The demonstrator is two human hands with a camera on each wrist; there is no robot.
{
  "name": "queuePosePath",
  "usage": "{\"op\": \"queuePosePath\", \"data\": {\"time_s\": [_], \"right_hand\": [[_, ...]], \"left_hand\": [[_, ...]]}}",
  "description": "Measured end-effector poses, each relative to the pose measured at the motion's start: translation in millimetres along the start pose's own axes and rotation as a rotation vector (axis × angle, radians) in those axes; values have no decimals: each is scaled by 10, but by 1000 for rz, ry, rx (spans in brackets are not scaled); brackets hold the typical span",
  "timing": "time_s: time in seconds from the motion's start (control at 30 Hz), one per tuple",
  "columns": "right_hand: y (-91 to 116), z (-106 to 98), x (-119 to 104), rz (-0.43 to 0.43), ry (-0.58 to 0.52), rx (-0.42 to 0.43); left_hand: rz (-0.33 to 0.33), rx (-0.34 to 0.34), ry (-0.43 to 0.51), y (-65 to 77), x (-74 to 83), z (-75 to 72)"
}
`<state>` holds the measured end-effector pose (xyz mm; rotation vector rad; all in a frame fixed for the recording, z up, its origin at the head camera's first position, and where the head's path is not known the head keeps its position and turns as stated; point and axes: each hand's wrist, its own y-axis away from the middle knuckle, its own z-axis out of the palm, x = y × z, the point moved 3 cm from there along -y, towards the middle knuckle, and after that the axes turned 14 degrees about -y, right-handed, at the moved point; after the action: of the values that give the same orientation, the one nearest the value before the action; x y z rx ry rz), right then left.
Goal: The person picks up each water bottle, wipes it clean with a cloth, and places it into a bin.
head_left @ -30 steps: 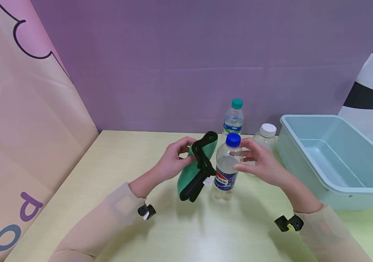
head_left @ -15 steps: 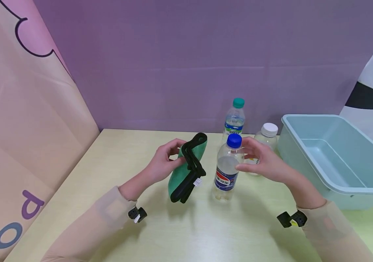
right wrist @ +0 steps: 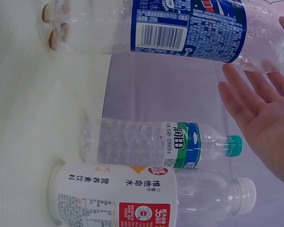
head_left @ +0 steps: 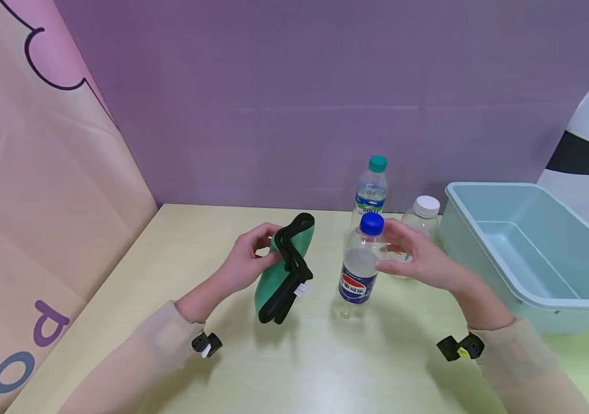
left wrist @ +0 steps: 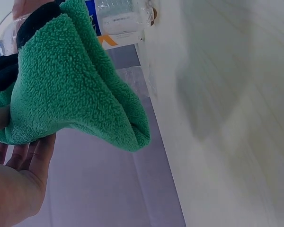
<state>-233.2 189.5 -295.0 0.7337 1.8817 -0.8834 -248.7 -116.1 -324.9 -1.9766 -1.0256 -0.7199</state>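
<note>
A folded green terry towel with black edging and a small white tag is held above the table. My left hand pinches it between thumb and fingers; in the left wrist view the towel hides part of the fingers. A clear bottle with a blue cap and blue label stands upright on the table to the towel's right. Beside its upper part is my right hand, thumb and fingers spread about it. In the right wrist view the fingers look fairly straight along the bottle's side.
Behind stands a green-capped water bottle. A white-capped bottle is partly hidden by my right hand. A light-blue plastic bin sits at the right. A purple backdrop rises at the table's far edge.
My left hand has carried the towel leftward, away from the blue-capped bottle. The right hand has drawn back very slightly from that bottle, which stays standing where it was.
</note>
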Motion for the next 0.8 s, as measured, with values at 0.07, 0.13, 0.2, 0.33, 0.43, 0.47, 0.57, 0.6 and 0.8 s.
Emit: {"op": "queuePosePath", "data": {"time_s": [0.07, 0.13, 0.2, 0.33, 0.43, 0.47, 0.57, 0.6, 0.8], "right_hand": [[1, 16, 16, -14, -13, 3], [5, 34, 21, -18, -22, 12], [10, 51, 27, -14, -27, 27], [8, 89, 11, -6, -7, 71], [-6, 116, -12, 6, 28, 119], [-11, 124, -19, 13, 36, 135], [-26, 149, -24, 39, 56, 176], [-29, 155, -22, 48, 63, 186], [-28, 172, -19, 67, 91, 199]], "left_hand": [[3, 5, -4, 10, -2, -4], [8, 10, -13, 15, -3, -5], [13, 13, -23, 17, -1, -8], [12, 16, -25, 15, 2, -16], [7, 14, -19, 11, 4, -21], [6, 13, -18, 10, 5, -22], [5, 11, -10, 6, 4, -22], [4, 11, -8, 4, 3, -22], [5, 9, 1, -10, -5, -19]]}}
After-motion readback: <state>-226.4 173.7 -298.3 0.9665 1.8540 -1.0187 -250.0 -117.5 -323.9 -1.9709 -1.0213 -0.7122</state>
